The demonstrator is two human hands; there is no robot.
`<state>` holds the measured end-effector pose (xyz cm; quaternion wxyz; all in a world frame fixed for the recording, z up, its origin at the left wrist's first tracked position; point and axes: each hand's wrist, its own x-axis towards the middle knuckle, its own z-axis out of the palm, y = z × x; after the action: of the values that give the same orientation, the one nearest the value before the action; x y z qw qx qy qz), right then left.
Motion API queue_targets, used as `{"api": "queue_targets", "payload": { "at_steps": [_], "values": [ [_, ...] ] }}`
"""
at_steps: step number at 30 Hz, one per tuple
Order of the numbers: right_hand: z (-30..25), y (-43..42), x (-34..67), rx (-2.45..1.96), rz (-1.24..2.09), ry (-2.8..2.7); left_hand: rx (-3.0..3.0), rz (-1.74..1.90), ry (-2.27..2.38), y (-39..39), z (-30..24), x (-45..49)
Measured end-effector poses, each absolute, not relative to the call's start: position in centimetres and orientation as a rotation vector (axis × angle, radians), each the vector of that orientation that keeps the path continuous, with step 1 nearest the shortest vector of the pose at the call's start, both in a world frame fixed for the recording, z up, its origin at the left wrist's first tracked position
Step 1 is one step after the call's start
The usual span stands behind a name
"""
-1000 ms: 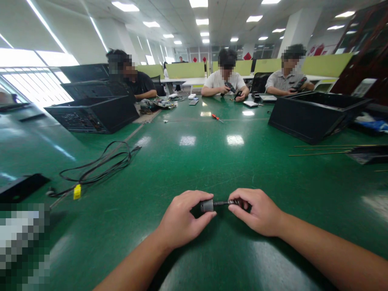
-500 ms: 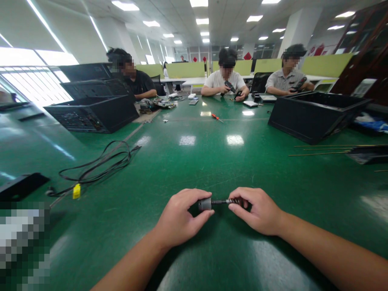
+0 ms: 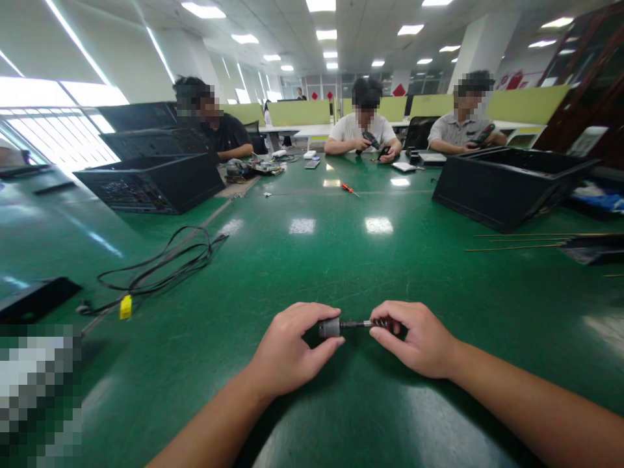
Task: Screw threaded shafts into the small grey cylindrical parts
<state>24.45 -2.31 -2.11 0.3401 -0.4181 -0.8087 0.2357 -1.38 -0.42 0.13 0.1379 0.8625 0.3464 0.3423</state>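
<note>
Perhaps one tool (image 3: 347, 325) between two hands (image 3: 291, 351) (image 3: 420, 339)

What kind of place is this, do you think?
Probably an electronics assembly or repair workshop in an open-plan office. A long green work table holds black computer cases, a loose cable and a screwdriver; the left hand and right hand grip a small metal part.
</note>
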Motion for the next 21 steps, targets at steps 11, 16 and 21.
{"api": "queue_targets", "payload": {
  "at_steps": [11, 16, 21],
  "values": [
    [-2.13, -2.21, 24.52, -1.084, 0.607, -2.096, 2.499, 0.992, 0.993, -0.34, 0.11, -1.41],
    [-2.13, -2.28, 24.5, -1.078, 0.611, -2.086, 2.497, 0.999, 0.996, -0.28, 0.16, -1.48],
    [-2.09, -2.32, 24.61, -1.08, 0.612, -2.075, 2.491, 1.008, 1.002, -0.19, 0.2, -1.62]
  ]
}}
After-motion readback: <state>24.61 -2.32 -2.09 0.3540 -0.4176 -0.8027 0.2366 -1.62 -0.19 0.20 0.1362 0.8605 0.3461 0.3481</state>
